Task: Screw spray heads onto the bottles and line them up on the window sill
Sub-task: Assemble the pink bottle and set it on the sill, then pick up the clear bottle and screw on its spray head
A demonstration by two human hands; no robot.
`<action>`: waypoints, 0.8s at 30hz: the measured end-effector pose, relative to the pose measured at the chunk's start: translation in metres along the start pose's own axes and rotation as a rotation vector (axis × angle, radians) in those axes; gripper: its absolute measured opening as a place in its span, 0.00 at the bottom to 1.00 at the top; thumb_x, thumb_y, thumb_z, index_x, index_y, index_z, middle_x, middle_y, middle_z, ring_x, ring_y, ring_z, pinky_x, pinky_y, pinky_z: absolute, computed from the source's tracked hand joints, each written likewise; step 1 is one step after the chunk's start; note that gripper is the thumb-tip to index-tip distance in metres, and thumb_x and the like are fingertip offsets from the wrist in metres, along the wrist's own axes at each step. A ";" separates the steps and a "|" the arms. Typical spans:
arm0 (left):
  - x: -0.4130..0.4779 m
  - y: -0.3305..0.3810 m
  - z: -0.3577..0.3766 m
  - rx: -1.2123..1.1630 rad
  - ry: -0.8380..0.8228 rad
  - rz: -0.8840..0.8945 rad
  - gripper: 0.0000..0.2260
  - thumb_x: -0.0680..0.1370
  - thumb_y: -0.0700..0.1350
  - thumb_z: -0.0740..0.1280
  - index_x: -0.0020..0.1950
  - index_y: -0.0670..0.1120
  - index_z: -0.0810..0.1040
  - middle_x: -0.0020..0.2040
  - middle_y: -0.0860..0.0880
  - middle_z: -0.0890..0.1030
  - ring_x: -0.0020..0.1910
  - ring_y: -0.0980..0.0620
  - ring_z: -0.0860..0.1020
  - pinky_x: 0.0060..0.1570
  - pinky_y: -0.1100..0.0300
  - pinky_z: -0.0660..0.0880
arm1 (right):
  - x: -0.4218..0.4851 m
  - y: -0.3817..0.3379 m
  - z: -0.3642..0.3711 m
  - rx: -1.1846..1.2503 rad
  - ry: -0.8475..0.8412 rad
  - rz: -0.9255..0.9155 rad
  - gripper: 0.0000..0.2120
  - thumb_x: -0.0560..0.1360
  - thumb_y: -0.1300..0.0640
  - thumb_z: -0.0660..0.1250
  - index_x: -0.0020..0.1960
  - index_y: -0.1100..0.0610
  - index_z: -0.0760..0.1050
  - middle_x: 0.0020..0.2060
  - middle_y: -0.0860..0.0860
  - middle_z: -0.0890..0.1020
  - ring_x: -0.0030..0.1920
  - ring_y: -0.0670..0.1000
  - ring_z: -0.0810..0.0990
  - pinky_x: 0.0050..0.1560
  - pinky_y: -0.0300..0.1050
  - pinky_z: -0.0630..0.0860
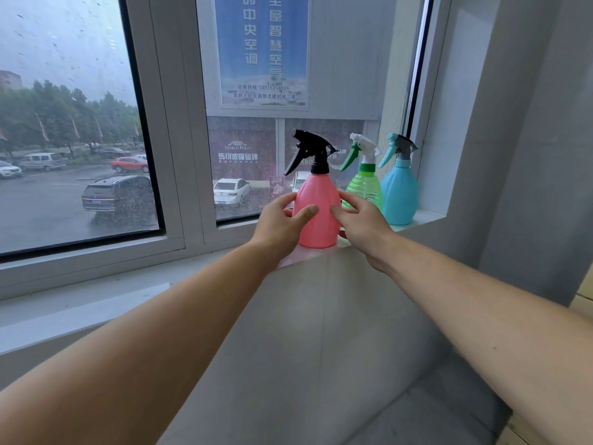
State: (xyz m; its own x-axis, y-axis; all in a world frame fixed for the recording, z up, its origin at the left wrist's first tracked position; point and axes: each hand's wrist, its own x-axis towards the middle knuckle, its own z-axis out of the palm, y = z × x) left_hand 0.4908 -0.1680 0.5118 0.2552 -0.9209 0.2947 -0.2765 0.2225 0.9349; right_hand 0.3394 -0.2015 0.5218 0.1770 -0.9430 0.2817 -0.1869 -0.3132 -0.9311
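Observation:
Three spray bottles stand upright in a row on the window sill [426, 216]. The pink bottle [319, 200] with a black spray head [313, 150] is nearest. Behind it to the right stands the green bottle [365, 187] with a white and green head, then the blue bottle [399, 194] with a grey and teal head beside the wall. My left hand [282, 220] holds the pink bottle's left side, thumb on its front. My right hand [362, 223] clasps its right side. All three nozzles point left.
The window frame [179, 187] and glass run along the back of the sill, with a poster on the pane. A grey wall corner [500, 155] closes the sill on the right. A lower white ledge [83, 303] extends to the left.

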 end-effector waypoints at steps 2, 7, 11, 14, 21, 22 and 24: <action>-0.001 -0.001 0.001 0.019 -0.003 0.006 0.26 0.79 0.50 0.72 0.76 0.48 0.73 0.57 0.40 0.85 0.55 0.42 0.85 0.60 0.44 0.81 | -0.001 0.000 0.001 -0.010 -0.001 -0.009 0.20 0.80 0.55 0.62 0.72 0.49 0.70 0.57 0.53 0.82 0.55 0.53 0.83 0.60 0.52 0.79; -0.007 0.002 0.001 0.132 0.012 0.029 0.30 0.80 0.52 0.70 0.81 0.48 0.65 0.63 0.41 0.81 0.62 0.45 0.80 0.57 0.58 0.72 | -0.005 -0.002 0.001 -0.098 0.021 -0.013 0.28 0.81 0.51 0.61 0.79 0.47 0.57 0.66 0.54 0.76 0.57 0.51 0.79 0.55 0.43 0.74; -0.015 0.006 -0.008 0.210 0.063 0.025 0.36 0.79 0.56 0.71 0.82 0.46 0.61 0.74 0.40 0.73 0.71 0.43 0.74 0.71 0.50 0.70 | -0.014 -0.004 -0.005 -0.138 0.059 -0.033 0.27 0.80 0.51 0.61 0.78 0.49 0.60 0.71 0.54 0.73 0.67 0.51 0.75 0.58 0.41 0.69; -0.031 0.013 -0.015 0.243 0.132 0.081 0.33 0.78 0.59 0.70 0.78 0.44 0.66 0.71 0.41 0.74 0.68 0.46 0.75 0.68 0.52 0.72 | -0.029 -0.002 -0.016 -0.169 0.091 -0.056 0.24 0.79 0.51 0.63 0.74 0.49 0.66 0.67 0.51 0.77 0.64 0.51 0.77 0.63 0.45 0.72; -0.107 0.009 0.004 0.164 0.163 0.280 0.16 0.80 0.53 0.71 0.64 0.47 0.76 0.54 0.48 0.81 0.49 0.55 0.80 0.47 0.69 0.75 | -0.088 0.037 -0.050 -0.160 0.126 0.012 0.09 0.75 0.51 0.68 0.54 0.51 0.77 0.47 0.54 0.84 0.50 0.57 0.84 0.55 0.57 0.81; -0.119 0.004 0.011 0.132 0.135 0.279 0.14 0.80 0.51 0.71 0.62 0.48 0.77 0.50 0.50 0.81 0.45 0.57 0.79 0.44 0.69 0.74 | -0.097 0.047 -0.055 -0.154 0.126 0.029 0.05 0.75 0.52 0.68 0.50 0.50 0.78 0.46 0.55 0.85 0.48 0.57 0.85 0.54 0.57 0.82; -0.139 -0.015 0.026 0.107 0.051 0.237 0.10 0.80 0.51 0.71 0.58 0.48 0.79 0.44 0.53 0.80 0.39 0.59 0.77 0.40 0.69 0.74 | -0.117 0.072 -0.063 -0.135 0.121 0.077 0.01 0.76 0.55 0.69 0.46 0.51 0.77 0.44 0.56 0.84 0.43 0.56 0.84 0.51 0.57 0.81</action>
State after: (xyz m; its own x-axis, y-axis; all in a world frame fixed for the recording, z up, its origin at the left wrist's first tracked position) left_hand 0.4354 -0.0518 0.4522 0.2176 -0.8292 0.5148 -0.4302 0.3920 0.8132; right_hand 0.2444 -0.1205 0.4365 0.0414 -0.9688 0.2445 -0.3250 -0.2445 -0.9136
